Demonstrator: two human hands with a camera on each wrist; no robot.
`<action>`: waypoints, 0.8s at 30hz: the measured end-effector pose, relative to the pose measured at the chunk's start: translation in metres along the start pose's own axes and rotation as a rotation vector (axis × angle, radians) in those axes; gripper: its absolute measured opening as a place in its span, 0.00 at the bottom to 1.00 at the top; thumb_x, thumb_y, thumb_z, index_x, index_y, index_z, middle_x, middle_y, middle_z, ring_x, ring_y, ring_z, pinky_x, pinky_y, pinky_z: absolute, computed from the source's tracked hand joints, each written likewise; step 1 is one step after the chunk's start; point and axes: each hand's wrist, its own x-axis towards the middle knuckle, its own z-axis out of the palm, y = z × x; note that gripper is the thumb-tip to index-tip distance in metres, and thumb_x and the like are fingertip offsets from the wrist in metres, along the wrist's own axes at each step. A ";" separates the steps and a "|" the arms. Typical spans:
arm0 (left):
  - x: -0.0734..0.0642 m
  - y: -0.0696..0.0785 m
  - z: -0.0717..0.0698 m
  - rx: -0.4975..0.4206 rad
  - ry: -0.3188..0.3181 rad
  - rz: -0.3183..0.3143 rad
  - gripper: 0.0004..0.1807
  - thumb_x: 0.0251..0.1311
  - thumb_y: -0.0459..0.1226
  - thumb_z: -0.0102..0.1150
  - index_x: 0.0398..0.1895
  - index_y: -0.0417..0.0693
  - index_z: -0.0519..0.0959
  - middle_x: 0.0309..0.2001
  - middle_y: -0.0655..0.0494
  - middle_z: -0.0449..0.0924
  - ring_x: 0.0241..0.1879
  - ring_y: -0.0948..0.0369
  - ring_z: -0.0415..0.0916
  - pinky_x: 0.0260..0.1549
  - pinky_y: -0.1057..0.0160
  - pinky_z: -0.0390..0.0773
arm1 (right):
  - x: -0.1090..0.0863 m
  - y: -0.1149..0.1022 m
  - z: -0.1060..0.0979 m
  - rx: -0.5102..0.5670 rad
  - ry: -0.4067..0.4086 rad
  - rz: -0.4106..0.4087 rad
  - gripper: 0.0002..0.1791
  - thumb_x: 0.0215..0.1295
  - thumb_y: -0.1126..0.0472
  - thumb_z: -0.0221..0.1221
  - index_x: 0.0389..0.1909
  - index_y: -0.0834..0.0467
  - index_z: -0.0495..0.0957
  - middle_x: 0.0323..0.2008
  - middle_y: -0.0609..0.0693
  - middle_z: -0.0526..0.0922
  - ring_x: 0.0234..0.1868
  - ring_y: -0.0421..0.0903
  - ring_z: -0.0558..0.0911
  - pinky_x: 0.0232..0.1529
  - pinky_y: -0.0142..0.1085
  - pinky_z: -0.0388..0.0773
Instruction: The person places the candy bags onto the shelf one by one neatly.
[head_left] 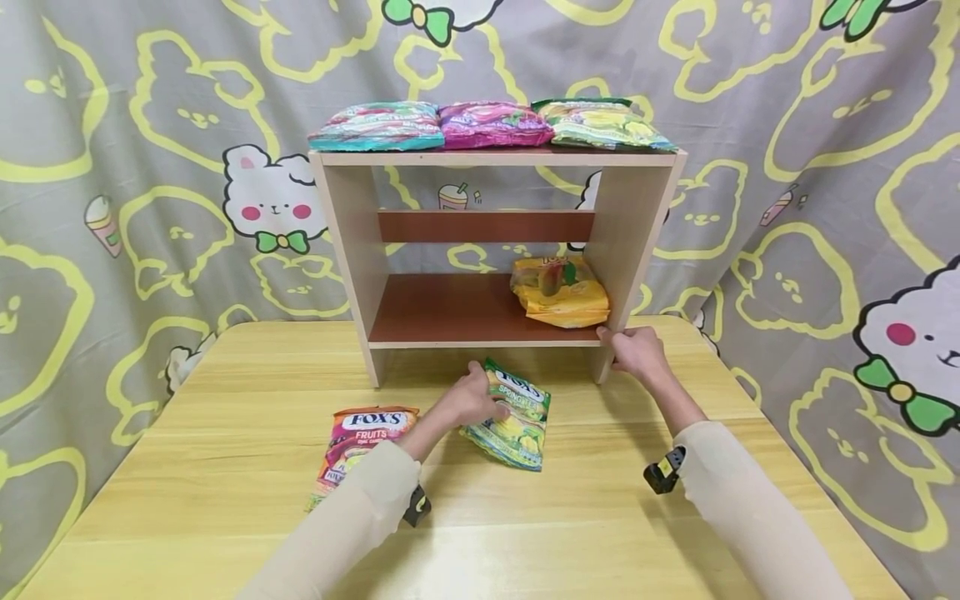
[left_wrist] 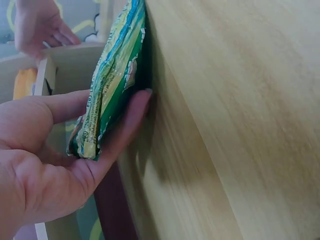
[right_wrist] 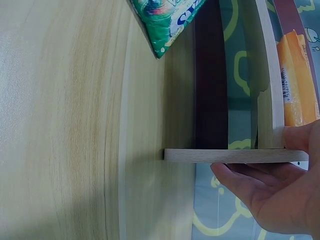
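My left hand (head_left: 474,398) grips a green and yellow Fox's candy bag (head_left: 525,421) by its left edge, just in front of the small wooden shelf (head_left: 491,344). In the left wrist view the bag (left_wrist: 112,85) is edge-on, with thumb and fingers on opposite sides of it. My right hand (head_left: 637,350) holds the shelf's right side panel at the height of the lower board. In the right wrist view, the thumb lies inside the panel (right_wrist: 235,155) and the other fingers lie along its outer face. A yellow-orange candy bag (head_left: 566,296) sits on the lower board beside that thumb.
On the shelf's top lie a teal and red bag (head_left: 378,127), a magenta bag (head_left: 495,125) and a green-yellow bag (head_left: 600,125). A red Fox's Fruits bag (head_left: 367,437) lies on the wooden table (head_left: 247,375), partly behind my left forearm. Patterned curtain (head_left: 180,242) surrounds the table.
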 end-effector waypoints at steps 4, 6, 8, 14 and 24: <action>0.000 -0.003 0.000 -0.027 0.005 0.001 0.63 0.63 0.44 0.69 0.79 0.34 0.28 0.72 0.32 0.64 0.67 0.43 0.69 0.65 0.46 0.73 | 0.001 0.000 0.000 0.003 -0.004 -0.001 0.33 0.72 0.41 0.52 0.57 0.68 0.80 0.60 0.70 0.79 0.50 0.60 0.87 0.55 0.46 0.80; 0.001 -0.004 0.000 -0.025 0.008 0.005 0.63 0.63 0.44 0.69 0.79 0.34 0.28 0.72 0.32 0.64 0.68 0.43 0.69 0.65 0.46 0.73 | 0.001 0.000 0.000 0.003 -0.007 -0.001 0.33 0.72 0.41 0.52 0.58 0.67 0.80 0.60 0.70 0.78 0.49 0.59 0.87 0.55 0.46 0.80; 0.001 -0.005 0.001 -0.016 0.012 0.010 0.63 0.62 0.44 0.69 0.79 0.34 0.29 0.73 0.32 0.63 0.69 0.43 0.68 0.67 0.46 0.72 | 0.001 0.001 -0.001 0.002 -0.006 -0.002 0.34 0.72 0.40 0.52 0.57 0.67 0.80 0.60 0.70 0.79 0.48 0.58 0.88 0.55 0.46 0.80; 0.002 -0.004 0.001 0.013 0.034 0.053 0.60 0.61 0.43 0.70 0.80 0.32 0.35 0.69 0.34 0.70 0.63 0.46 0.74 0.61 0.49 0.76 | 0.001 0.001 0.000 -0.002 0.000 -0.005 0.34 0.72 0.40 0.52 0.55 0.67 0.81 0.57 0.70 0.81 0.43 0.55 0.89 0.55 0.47 0.80; 0.003 -0.003 0.004 0.082 0.171 0.153 0.47 0.54 0.40 0.76 0.72 0.29 0.62 0.49 0.40 0.85 0.40 0.55 0.83 0.37 0.60 0.84 | -0.001 0.001 0.000 0.017 0.011 -0.012 0.34 0.72 0.41 0.52 0.56 0.69 0.81 0.59 0.71 0.79 0.47 0.58 0.88 0.57 0.47 0.81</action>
